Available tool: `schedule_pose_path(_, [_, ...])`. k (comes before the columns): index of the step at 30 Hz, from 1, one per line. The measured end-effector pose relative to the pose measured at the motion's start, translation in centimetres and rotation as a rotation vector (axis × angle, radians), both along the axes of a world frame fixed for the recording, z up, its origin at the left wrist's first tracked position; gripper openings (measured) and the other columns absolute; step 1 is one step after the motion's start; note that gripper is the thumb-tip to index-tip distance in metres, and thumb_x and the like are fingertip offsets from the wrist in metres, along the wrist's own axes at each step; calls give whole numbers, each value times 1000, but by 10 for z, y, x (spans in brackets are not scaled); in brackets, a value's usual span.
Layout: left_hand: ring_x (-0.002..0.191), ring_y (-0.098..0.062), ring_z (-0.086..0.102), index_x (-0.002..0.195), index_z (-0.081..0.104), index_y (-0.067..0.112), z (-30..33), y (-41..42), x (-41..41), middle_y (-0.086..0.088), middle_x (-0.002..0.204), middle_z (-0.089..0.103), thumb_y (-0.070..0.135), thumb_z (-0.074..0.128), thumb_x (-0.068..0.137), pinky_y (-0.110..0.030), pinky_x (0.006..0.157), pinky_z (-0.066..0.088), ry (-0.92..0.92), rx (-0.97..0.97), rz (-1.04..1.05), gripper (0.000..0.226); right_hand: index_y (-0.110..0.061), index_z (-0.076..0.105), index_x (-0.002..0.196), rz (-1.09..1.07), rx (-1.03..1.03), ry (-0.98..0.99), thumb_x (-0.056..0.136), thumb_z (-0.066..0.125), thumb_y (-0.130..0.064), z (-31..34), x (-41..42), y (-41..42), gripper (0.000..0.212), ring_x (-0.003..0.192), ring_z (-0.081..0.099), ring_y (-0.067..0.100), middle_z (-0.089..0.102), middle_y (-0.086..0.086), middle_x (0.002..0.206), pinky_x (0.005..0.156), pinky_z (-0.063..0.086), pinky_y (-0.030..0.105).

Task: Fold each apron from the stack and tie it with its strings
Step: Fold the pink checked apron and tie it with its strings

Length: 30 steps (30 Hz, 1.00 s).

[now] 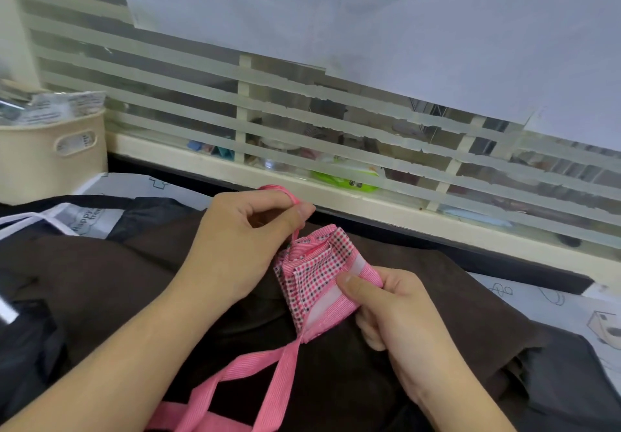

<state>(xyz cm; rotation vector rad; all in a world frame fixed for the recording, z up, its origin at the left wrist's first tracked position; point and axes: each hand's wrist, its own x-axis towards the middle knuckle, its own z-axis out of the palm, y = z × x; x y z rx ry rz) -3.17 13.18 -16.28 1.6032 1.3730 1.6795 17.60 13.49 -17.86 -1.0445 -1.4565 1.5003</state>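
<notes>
A pink checked apron (316,273), folded into a small thick packet, is held just above a brown cloth. My right hand (396,317) grips the packet's right edge, thumb on top. My left hand (242,240) pinches a thin pink string (291,200) that rises from the packet's upper left corner and loops over my fingers. Two wide pink straps (268,388) trail from the packet's lower corner toward the bottom edge, crossing each other.
The brown cloth (141,283) covers the table's middle. Dark aprons with white strings (40,220) lie at the left, grey fabric (571,374) at the right. A cream basket (50,152) stands at the far left. A striped glass partition (336,122) closes the back.
</notes>
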Motion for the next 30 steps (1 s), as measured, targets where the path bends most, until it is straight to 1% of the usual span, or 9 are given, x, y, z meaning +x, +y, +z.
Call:
schedule_pose_path(2, [85,-9,73,86,83,25,1,-3,3,8,82,77,22,77,92,-17,82,55,36,35,-45,9,-16,69,52,-27,-2,-7,102,61,-9,-2,-2,0,51,32,39,1,48,-8,41,38,32,10])
schedule_pose_path(4, [94,-9,73,94,84,28,0,-6,7,12,92,77,23,77,90,-21,86,57,92,58,-94,9,-15,67,56,-57,-10,-18,102,62,-10,-2,-3,0,47,33,39,1,48,-8,42,38,31,10])
schedule_pose_path(6, [100,-13,73,101,84,30,-2,-8,9,14,98,76,25,76,90,-28,88,58,163,64,-151,14,-17,67,54,-93,-7,-36,102,63,-11,-3,-4,0,49,34,39,2,48,-8,43,37,30,12])
schedule_pose_path(9, [99,-12,70,101,84,31,-9,-9,14,17,96,73,32,76,95,-30,87,55,417,135,-209,10,-18,58,54,-147,-26,-38,100,67,-18,-6,-4,2,46,39,25,12,35,-1,46,40,21,23])
schedule_pose_path(11, [96,-6,66,98,84,35,-13,-9,19,23,95,69,40,74,95,-30,88,50,616,200,-229,12,-17,53,59,-172,-60,-16,99,68,-20,-7,-2,3,42,43,20,14,30,1,49,44,16,25])
schedule_pose_path(13, [95,-2,62,95,82,38,-16,-7,22,27,95,66,46,69,95,-32,93,47,724,244,-240,15,-19,51,57,-202,-100,27,99,65,-17,-7,-1,4,44,44,19,15,29,1,50,46,14,26])
schedule_pose_path(18, [98,4,58,89,79,40,-19,-8,24,31,95,62,45,68,96,-32,102,42,782,287,-267,14,-20,47,56,-238,-130,62,97,62,-11,-7,0,5,45,45,17,17,27,2,50,52,9,33])
schedule_pose_path(24, [97,3,60,91,80,40,-17,-9,26,29,96,65,39,76,94,-34,102,42,778,269,-285,5,-17,49,59,-264,-132,60,98,62,-12,-9,1,6,41,45,19,17,29,3,50,51,10,33])
schedule_pose_path(30, [96,4,59,90,80,40,-17,-11,27,30,96,64,37,75,94,-35,107,41,841,284,-287,8,-19,47,55,-280,-125,87,98,62,-13,-8,1,6,46,46,18,17,29,2,50,50,12,31])
